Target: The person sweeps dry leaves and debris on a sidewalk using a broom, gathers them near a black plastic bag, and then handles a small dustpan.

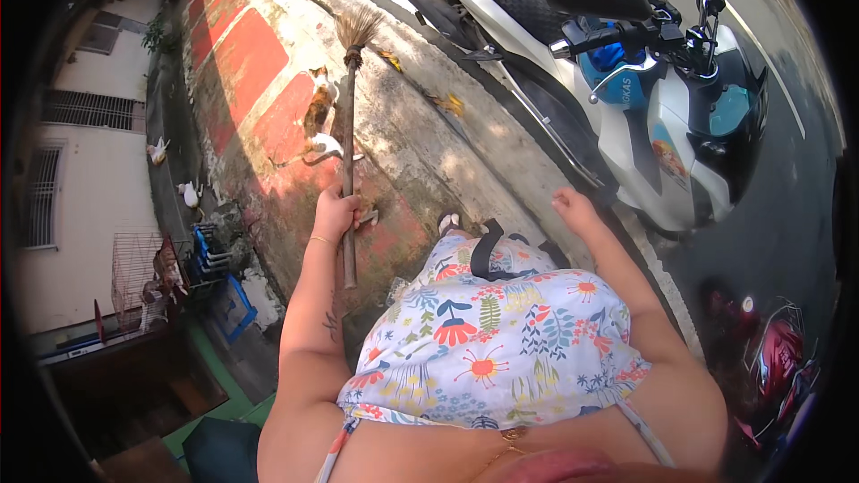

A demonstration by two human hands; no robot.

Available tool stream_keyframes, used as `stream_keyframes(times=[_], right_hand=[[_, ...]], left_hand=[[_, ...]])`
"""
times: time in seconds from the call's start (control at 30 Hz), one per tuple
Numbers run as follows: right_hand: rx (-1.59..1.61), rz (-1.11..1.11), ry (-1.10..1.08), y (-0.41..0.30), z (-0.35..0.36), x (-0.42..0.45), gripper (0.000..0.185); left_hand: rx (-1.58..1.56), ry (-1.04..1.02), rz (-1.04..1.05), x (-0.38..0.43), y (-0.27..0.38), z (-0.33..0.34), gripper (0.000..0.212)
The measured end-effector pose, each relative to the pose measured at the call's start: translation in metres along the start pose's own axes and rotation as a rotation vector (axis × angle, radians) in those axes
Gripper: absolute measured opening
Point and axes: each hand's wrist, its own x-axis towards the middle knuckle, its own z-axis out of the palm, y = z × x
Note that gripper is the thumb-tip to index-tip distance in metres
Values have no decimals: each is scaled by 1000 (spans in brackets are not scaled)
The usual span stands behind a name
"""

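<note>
My left hand (337,209) is closed around the wooden handle of a stick broom (349,127). The broom's bristles point away from me, above the curb side of the pavement, and the handle's butt end reaches back beside my forearm. A calico cat (321,107) is just left of the handle, with white and dark fur of perhaps another cat (325,144) close behind it. Part of one more cat (368,215) shows beside my left hand. My right hand (574,208) hangs at my right side near the parked motorcycle, fingers loosely curled, holding nothing visible.
A white and black motorcycle (678,154) stands at the right along the curb; a red motorcycle (778,355) is at lower right. Yellow leaves (448,104) lie by the pavement edge. White cats (190,194), a wire cage (134,275) and a blue frame (241,312) are at left.
</note>
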Motion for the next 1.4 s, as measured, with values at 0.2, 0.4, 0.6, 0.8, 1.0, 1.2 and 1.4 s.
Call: stream_keyframes(times=[0.2, 0.4, 0.6, 0.8, 1.0, 1.2, 1.4], right_hand=[[-8, 338, 88, -3, 19, -11, 26], [-210, 845, -104, 53, 69, -157, 31], [52, 951, 10, 48, 118, -218, 26], [513, 1043, 179, 45, 178, -246, 15], [1255, 920, 296, 44, 200, -249, 13], [495, 855, 205, 12, 231, -279, 9], [954, 966, 496, 29, 269, -299, 6]], left_hand=[[2, 81, 87, 232, 58, -51, 10], [365, 138, -20, 461, 134, -52, 17], [1419, -16, -44, 610, 127, -78, 36], [1811, 217, 19, 580, 195, -67, 33], [1738, 123, -226, 619, 206, -47, 41], [2029, -113, -2, 580, 218, -10, 34], [2249, -273, 219, 492, 233, 22, 27]])
